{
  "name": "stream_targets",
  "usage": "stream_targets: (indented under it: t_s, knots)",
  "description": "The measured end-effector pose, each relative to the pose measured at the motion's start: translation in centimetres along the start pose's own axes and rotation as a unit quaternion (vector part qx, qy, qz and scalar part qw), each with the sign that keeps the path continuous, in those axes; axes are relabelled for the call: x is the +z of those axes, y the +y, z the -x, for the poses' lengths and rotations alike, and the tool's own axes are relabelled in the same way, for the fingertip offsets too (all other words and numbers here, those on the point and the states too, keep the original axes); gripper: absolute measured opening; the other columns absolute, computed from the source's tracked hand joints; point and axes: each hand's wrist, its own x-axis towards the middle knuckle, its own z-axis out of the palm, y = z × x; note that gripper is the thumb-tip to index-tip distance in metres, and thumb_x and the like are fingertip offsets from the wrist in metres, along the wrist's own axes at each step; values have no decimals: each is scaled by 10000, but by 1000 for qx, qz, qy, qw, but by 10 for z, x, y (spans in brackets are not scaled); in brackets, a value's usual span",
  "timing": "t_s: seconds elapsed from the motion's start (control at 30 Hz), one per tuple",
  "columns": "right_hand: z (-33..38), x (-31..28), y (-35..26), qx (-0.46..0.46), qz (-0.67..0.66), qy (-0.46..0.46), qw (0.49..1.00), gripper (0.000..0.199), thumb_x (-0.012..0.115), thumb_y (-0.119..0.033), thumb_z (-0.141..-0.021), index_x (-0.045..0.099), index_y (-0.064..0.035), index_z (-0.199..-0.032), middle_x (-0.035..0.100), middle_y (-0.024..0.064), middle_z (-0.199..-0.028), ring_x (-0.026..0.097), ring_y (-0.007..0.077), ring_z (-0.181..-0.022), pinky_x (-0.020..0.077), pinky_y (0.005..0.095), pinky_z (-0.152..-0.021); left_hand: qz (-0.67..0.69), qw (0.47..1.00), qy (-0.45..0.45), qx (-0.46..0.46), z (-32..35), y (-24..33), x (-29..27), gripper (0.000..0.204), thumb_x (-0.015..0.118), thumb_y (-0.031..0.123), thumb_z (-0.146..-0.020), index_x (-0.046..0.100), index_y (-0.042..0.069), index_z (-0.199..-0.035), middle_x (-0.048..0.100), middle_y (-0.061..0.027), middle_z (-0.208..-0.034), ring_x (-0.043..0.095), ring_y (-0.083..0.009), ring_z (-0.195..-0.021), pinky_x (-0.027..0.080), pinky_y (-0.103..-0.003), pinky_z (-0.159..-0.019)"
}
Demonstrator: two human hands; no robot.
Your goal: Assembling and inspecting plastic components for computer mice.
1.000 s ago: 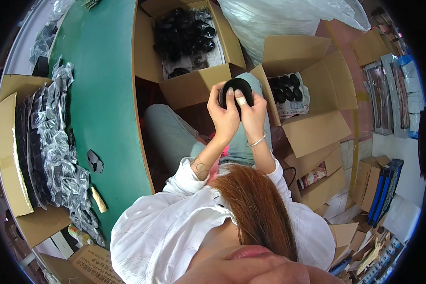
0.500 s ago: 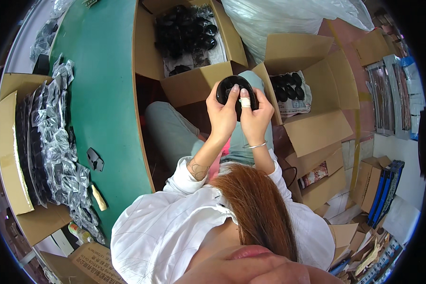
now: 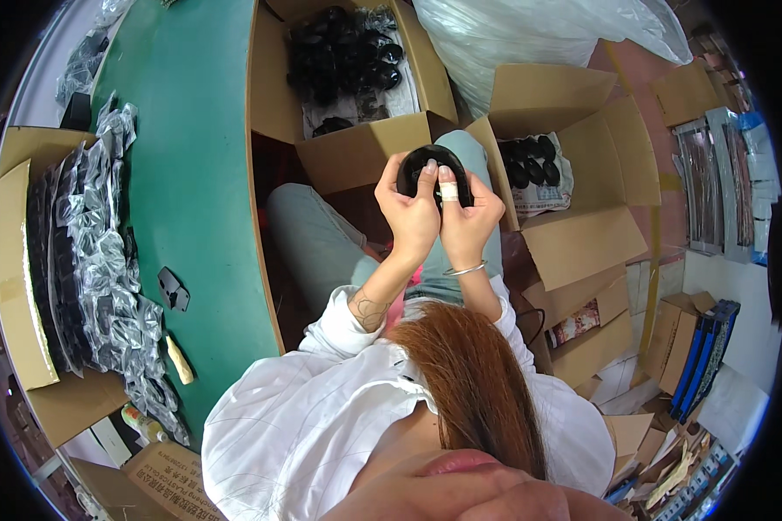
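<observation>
A glossy black rounded part point(image 3: 419, 162), hollow on the side that faces me, is held over my lap between both hands. My left hand point(image 3: 408, 208) grips its left side, fingers around the outer rim and thumb pressed inside. On the other side my right hand point(image 3: 467, 208) holds it the same way, with white tape wrapped around the thumb. Both thumb tips lie close together in the hollow. The fingers behind the part are mostly hidden, and I cannot tell exactly what the part is.
An open carton point(image 3: 274, 95) of black parts, some in clear wrapping, stands ahead. Another open carton point(image 3: 621, 156) with several black oval pieces is to the right. Left, a green table point(image 3: 204, 217) bears bagged parts point(image 3: 100, 252), a small black piece point(image 3: 173, 290) and a wooden-handled tool point(image 3: 179, 359).
Both thumbs have shifted slightly inside the black part, which has tilted a little. My hands stay in nearly the same place.
</observation>
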Motion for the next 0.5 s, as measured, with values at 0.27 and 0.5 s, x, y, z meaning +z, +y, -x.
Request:
stream_targets:
  t_s: [0.27,0.5]
  knots:
    - [-2,-2,5,21,-29,-19,999,203,695,-108,-843,682,83,-908,694,109,-722,564,118,-620,485,239,-606,-66,995,26,75,3,1,3,93,606,20,-858,613,-24,-940,646,-70,-822,536,-119,-711,452,-230,-692]
    - [-9,-3,0,65,-103,-62,991,195,692,-96,-837,678,84,-910,688,102,-719,562,132,-620,488,254,-618,32,998,13,-50,-10,2,-2,146,593,22,-859,616,-28,-995,657,-92,-889,565,-139,-764,464,-244,-722]
